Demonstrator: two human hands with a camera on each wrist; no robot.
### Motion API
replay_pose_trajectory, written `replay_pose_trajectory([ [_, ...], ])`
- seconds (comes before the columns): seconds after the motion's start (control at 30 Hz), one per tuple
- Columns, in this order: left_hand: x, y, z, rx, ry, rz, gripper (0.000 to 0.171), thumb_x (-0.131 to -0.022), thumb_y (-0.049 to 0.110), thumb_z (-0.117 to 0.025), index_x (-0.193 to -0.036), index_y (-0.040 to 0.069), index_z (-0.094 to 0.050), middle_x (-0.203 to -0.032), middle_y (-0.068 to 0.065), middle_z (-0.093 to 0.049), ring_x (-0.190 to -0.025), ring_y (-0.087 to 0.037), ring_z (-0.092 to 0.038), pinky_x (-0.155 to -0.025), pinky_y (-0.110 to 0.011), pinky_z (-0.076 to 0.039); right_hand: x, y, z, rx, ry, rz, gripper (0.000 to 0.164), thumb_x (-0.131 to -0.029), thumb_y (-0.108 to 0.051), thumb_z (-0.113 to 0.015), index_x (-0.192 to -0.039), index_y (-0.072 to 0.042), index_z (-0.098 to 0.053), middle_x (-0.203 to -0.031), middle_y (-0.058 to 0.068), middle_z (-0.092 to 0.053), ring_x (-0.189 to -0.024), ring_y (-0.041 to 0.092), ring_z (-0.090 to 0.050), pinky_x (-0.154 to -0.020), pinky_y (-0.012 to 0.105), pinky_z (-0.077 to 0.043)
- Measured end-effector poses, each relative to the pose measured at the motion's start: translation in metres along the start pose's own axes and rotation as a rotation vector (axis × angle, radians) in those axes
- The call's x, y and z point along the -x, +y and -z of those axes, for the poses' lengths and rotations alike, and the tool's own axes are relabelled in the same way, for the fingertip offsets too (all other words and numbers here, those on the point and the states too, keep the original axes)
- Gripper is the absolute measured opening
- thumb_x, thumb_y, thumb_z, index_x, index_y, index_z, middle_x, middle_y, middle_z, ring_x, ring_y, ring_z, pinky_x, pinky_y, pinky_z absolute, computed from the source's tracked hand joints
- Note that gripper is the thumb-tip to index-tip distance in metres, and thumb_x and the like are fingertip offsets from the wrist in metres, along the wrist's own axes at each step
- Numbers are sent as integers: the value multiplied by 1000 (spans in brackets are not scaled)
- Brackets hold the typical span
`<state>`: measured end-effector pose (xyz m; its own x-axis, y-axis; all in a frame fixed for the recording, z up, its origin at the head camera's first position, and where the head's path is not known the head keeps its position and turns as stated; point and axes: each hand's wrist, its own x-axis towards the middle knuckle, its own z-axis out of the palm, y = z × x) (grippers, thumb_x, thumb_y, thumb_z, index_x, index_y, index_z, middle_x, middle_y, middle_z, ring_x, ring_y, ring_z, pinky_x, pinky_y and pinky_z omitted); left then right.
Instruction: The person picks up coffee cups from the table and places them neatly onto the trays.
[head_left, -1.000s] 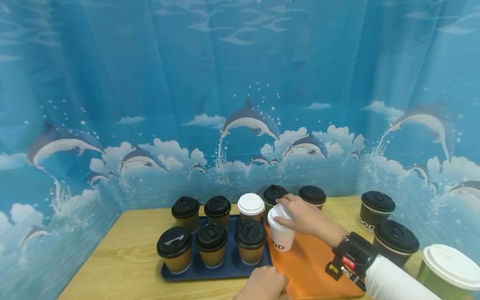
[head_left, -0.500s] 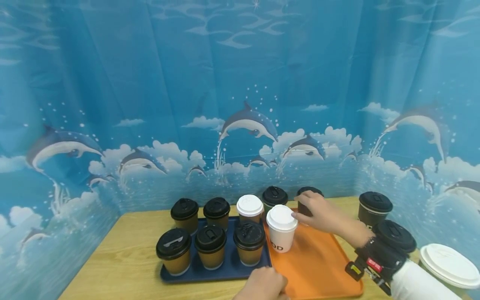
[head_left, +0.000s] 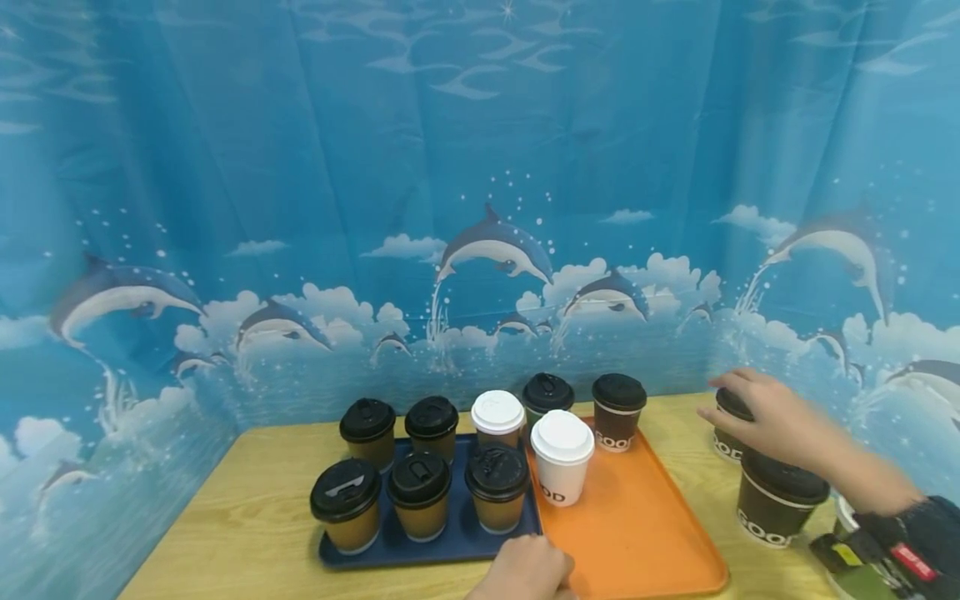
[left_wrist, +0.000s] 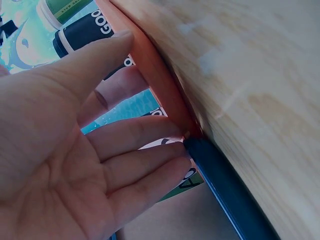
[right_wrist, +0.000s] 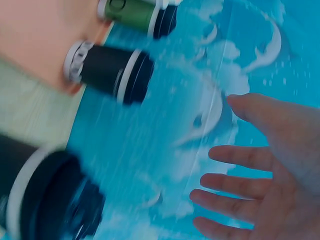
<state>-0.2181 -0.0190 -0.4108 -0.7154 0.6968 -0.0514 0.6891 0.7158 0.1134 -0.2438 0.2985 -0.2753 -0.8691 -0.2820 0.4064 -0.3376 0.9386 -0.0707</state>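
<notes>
My right hand (head_left: 780, 425) is at the right, over a dark lidded paper cup (head_left: 726, 447) that it partly hides. In the right wrist view its fingers are spread and nothing is between them. My left hand (head_left: 525, 570) stays at the front edges of an orange tray (head_left: 633, 533) and a navy tray (head_left: 420, 554). The left wrist view shows that palm facing the camera, fingertips right at the two rims. A white lidded cup (head_left: 562, 462) stands upright on the orange tray. Behind it are a dark cup (head_left: 618, 412) and a green cup with a black lid (head_left: 547, 395).
The navy tray bears several brown cups with black lids and one with a white lid (head_left: 498, 414). To the right of the orange tray stand another dark cup (head_left: 776, 504) and a green cup (head_left: 862, 581) largely behind the right wrist. A dolphin-print curtain (head_left: 360, 208) surrounds the table.
My right hand has let go of the white cup, leaving it on the orange tray, and has moved right to the dark cups. My left hand has stayed in place.
</notes>
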Motion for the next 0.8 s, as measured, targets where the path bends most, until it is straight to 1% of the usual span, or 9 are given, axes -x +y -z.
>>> replay_pose_trajectory([
  [0.07, 0, 0, 0, -1, 8, -2, 20, -81, 36, -67, -66, 23, -63, -53, 14, -49, -49, 0, -45, -47, -19, -37, 11, 14, 3, 2, -14, -34, 53, -88, -41, -61, -114, 5, -59, -115, 31, -54, -101, 49, -52, -78, 61, -44],
  [0.2, 1, 0, 0, 12, 12, 0, 17, -79, 36, -68, -68, 24, -64, -54, 15, -52, -51, 1, -47, -48, -18, -38, 38, 41, 3, 40, -79, -138, 57, -88, -45, -59, -113, 6, -59, -114, 35, -51, -98, 52, -51, -73, 61, -44],
  [0.33, 0, -1, 0, 42, -17, 10, 16, -81, 35, -68, -71, 23, -66, -56, 15, -54, -51, 2, -47, -49, -17, -39, 65, 64, -6, 117, -115, -218, 61, -86, -49, -59, -105, 9, -61, -103, 36, -54, -89, 52, -53, -67, 58, -45],
  [0.43, 0, -2, -1, 55, -27, 14, 16, -81, 36, -68, -71, 23, -66, -56, 15, -54, -51, 2, -47, -49, -17, -39, 82, 79, -13, 154, -107, -253, 61, -85, -48, -61, -100, 12, -61, -96, 35, -56, -85, 52, -53, -66, 58, -45],
  [0.5, 0, -2, -1, 62, -28, 11, 17, -82, 35, -68, -71, 22, -66, -56, 14, -53, -50, 2, -46, -49, -17, -39, 92, 87, -17, 164, -92, -270, 63, -83, -47, -63, -98, 14, -60, -93, 35, -56, -84, 53, -51, -67, 59, -44],
  [0.57, 0, -2, -1, 68, -29, 7, 17, -82, 35, -68, -71, 22, -66, -55, 14, -52, -49, 1, -46, -48, -17, -38, 101, 93, -20, 173, -92, -305, 66, -82, -49, -64, -98, 16, -59, -92, 36, -55, -84, 54, -50, -67, 60, -43],
  [0.63, 0, -2, -1, 75, -31, 4, 18, -82, 35, -67, -71, 22, -66, -54, 14, -51, -49, 1, -45, -48, -17, -38, 108, 98, -24, 178, -106, -338, 71, -81, -52, -63, -97, 17, -58, -90, 36, -54, -83, 54, -49, -67, 61, -43],
  [0.7, 1, -2, 0, 76, -31, 1, 18, -82, 34, -67, -70, 22, -66, -54, 14, -51, -49, 1, -45, -47, -17, -38, 113, 100, -26, 169, -138, -371, 74, -81, -55, -62, -97, 18, -57, -90, 37, -52, -82, 54, -48, -67, 61, -42],
  [0.8, 0, -1, 0, 76, -29, 3, 18, -82, 35, -67, -70, 22, -66, -54, 14, -51, -49, 1, -45, -48, -17, -38, 119, 101, -29, 139, -158, -396, 76, -81, -56, -61, -98, 18, -55, -88, 36, -52, -82, 54, -49, -65, 59, -43],
])
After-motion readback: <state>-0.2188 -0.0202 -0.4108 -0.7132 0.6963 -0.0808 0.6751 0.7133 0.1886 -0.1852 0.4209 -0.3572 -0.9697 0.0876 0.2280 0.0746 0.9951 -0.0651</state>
